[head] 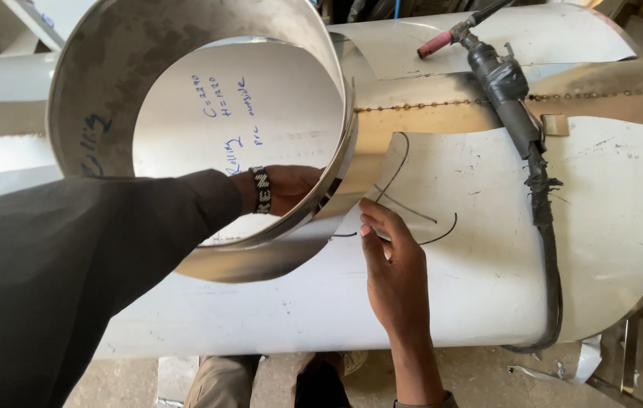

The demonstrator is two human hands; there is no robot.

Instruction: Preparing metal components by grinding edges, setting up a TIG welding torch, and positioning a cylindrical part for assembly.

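Left fingers: my left hand [287, 187] reaches inside the rolled steel ring [110, 91] at mid-frame, fingers curled shut on its lower rim, a beaded wristband just behind them.
Right fingers: my right hand [393, 261] lies flat at centre, fingers together and straight, tips touching the ring's edge where it meets the big tank [488, 287].
Ring: thin, shiny sheet standing on edge at the upper left of the frame, blue handwriting inside it.
Surface: the tank's curved shell is mostly white film with dark curved pen lines just beside my right fingertips; bare metal and a tacked seam run across the upper middle.
Torch: a welding torch [499, 75] lies at upper right, its black cable [548, 249] trailing down the right side.
Room: dusty concrete floor [488, 378] along the bottom edge, metal scraps at lower right.
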